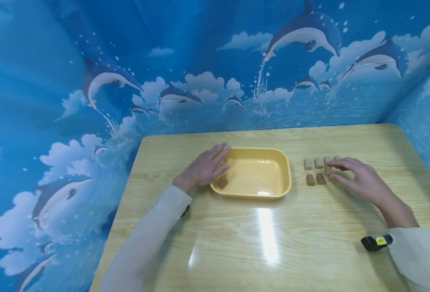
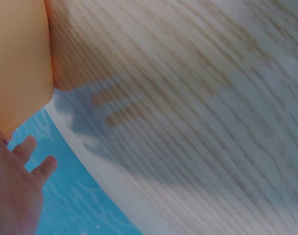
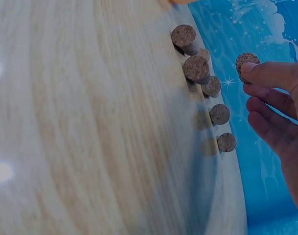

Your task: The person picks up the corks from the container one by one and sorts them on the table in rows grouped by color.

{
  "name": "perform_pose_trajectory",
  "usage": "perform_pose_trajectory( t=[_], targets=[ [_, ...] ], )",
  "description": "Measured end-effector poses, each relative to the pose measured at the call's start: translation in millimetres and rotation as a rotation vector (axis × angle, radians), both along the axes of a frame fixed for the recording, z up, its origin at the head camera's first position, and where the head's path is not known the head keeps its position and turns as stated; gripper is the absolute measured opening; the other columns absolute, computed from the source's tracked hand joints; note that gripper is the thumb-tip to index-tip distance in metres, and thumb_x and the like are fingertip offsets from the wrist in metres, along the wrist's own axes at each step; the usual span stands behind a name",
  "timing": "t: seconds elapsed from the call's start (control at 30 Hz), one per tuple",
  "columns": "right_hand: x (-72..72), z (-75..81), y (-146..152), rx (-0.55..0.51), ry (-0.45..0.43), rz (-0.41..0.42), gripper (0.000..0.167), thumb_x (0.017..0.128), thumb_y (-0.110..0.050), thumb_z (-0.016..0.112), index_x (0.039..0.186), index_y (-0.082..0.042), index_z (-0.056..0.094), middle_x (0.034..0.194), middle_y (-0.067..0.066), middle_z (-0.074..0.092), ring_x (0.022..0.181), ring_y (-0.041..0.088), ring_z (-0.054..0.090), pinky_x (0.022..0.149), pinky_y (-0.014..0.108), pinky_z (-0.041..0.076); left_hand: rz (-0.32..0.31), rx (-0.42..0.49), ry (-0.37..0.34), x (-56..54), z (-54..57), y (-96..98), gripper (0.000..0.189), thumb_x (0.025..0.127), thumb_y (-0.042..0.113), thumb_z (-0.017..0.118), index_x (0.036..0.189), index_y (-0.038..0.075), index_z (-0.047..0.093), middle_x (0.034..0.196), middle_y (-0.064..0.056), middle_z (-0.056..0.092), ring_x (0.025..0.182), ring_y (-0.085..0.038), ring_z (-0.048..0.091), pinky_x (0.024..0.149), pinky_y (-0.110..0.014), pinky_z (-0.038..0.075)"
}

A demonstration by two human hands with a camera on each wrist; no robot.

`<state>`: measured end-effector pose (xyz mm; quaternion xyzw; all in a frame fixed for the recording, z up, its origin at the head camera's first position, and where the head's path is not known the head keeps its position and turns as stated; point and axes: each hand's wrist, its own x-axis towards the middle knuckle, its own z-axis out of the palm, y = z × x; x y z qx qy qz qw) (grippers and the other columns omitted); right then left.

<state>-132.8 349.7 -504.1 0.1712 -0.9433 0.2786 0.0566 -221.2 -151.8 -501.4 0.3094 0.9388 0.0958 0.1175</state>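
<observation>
My right hand [image 1: 361, 178] pinches a cork stopper [image 3: 247, 60] between thumb and fingers, lifted above the table at the right. Beside it stand several more cork stoppers in two rows, such as the near one [image 1: 310, 179] and the far one [image 1: 308, 164]. A yellow plastic tray [image 1: 251, 196] lies left of these corks, with one cork [image 1: 222, 183] inside its left end. On the tray's left rim rests my left hand [image 1: 205, 166], fingers extended. In the left wrist view, part of that hand [image 2: 16, 191] shows against the tray's outer wall [image 2: 21, 58].
All this is on a light wood-grain table [image 1: 302, 235] with rounded far corners. A blue curtain with dolphins [image 1: 207, 48] hangs behind and at both sides. A dark wrist device [image 1: 375, 242] is strapped at the right cuff.
</observation>
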Motion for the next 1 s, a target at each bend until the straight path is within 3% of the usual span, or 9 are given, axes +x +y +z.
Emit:
perform_pose_trajectory(
  t=[0.07,0.13,0.33,0.63,0.7,0.73,0.87,0.93,1.0],
  targets=[
    [0.6,-3.1,2,0.000,-0.009,-0.001,0.043,0.096,-0.006,0.082,0.138,-0.004,0.071,0.139,0.030,0.068,0.110,0.042,0.069,0.090,0.071,0.054,0.000,-0.003,-0.002,0.3,0.4,0.0,0.072,0.117,0.059,0.023,0.177,0.028,-0.003,0.186,0.002,-0.003,0.173,-0.024,0.005,0.140,-0.048,0.013],
    [1.3,-6.0,4,0.004,-0.015,-0.003,0.043,0.096,-0.006,0.082,0.138,-0.004,0.071,0.139,0.030,0.067,0.110,0.047,0.069,0.091,0.072,0.054,-0.002,0.001,-0.002,0.7,1.4,0.0,0.072,0.117,0.058,0.024,0.177,0.027,-0.002,0.186,0.002,-0.002,0.173,-0.025,0.005,0.140,-0.049,0.014],
    [2.2,-13.6,10,0.026,-0.011,-0.018,0.044,0.096,-0.007,0.082,0.139,-0.007,0.072,0.135,0.023,0.071,0.110,0.042,0.069,0.091,0.066,0.055,-0.004,0.009,-0.001,1.3,3.3,0.3,0.073,0.117,0.057,0.027,0.177,0.025,0.001,0.186,0.000,0.000,0.173,-0.025,0.006,0.140,-0.050,0.015],
    [3.0,-25.0,15,0.021,-0.023,-0.033,0.041,0.097,-0.006,0.082,0.136,-0.005,0.073,0.135,0.026,0.071,0.115,0.042,0.067,0.096,0.061,0.052,-0.002,0.000,-0.005,1.5,3.9,0.4,0.072,0.117,0.057,0.025,0.177,0.026,0.000,0.186,0.001,-0.001,0.173,-0.024,0.006,0.140,-0.049,0.015],
    [3.6,-26.7,16,0.022,-0.028,-0.036,0.040,0.097,-0.007,0.082,0.136,-0.005,0.073,0.135,0.026,0.072,0.116,0.026,0.067,0.097,0.057,0.052,0.000,0.000,-0.005,1.5,4.0,0.4,0.072,0.117,0.057,0.025,0.177,0.026,0.000,0.186,0.001,-0.001,0.173,-0.024,0.006,0.140,-0.049,0.015],
    [4.0,-27.0,16,0.025,-0.037,-0.041,0.039,0.098,-0.008,0.082,0.136,-0.005,0.073,0.135,0.025,0.072,0.116,0.024,0.065,0.097,0.057,0.052,0.001,0.000,-0.005,1.5,4.0,0.4,0.072,0.117,0.057,0.025,0.177,0.026,0.000,0.186,0.001,-0.001,0.173,-0.024,0.006,0.140,-0.049,0.015],
    [4.4,-29.0,17,0.012,-0.075,-0.045,0.040,0.099,-0.010,0.081,0.137,-0.004,0.072,0.135,0.027,0.070,0.119,0.028,0.065,0.098,0.063,0.050,0.001,0.000,-0.005,1.2,3.3,0.4,0.073,0.117,0.058,0.025,0.177,0.026,-0.001,0.186,0.001,-0.001,0.173,-0.024,0.006,0.140,-0.049,0.015],
    [4.7,-30.0,17,-0.004,-0.088,-0.042,0.040,0.099,-0.008,0.080,0.137,-0.002,0.071,0.136,0.029,0.069,0.121,0.047,0.063,0.098,0.069,0.048,0.001,0.001,-0.006,1.1,3.2,0.4,0.073,0.117,0.058,0.026,0.177,0.026,-0.001,0.186,0.001,-0.001,0.173,-0.024,0.006,0.140,-0.049,0.015],
    [4.7,-31.6,17,-0.002,-0.088,-0.046,0.039,0.099,-0.008,0.081,0.136,-0.003,0.071,0.135,0.028,0.069,0.122,0.048,0.063,0.099,0.066,0.048,0.000,0.000,-0.007,0.9,3.0,0.3,0.073,0.117,0.058,0.025,0.177,0.026,-0.001,0.186,0.001,-0.001,0.173,-0.024,0.006,0.140,-0.049,0.015]
  ],
)
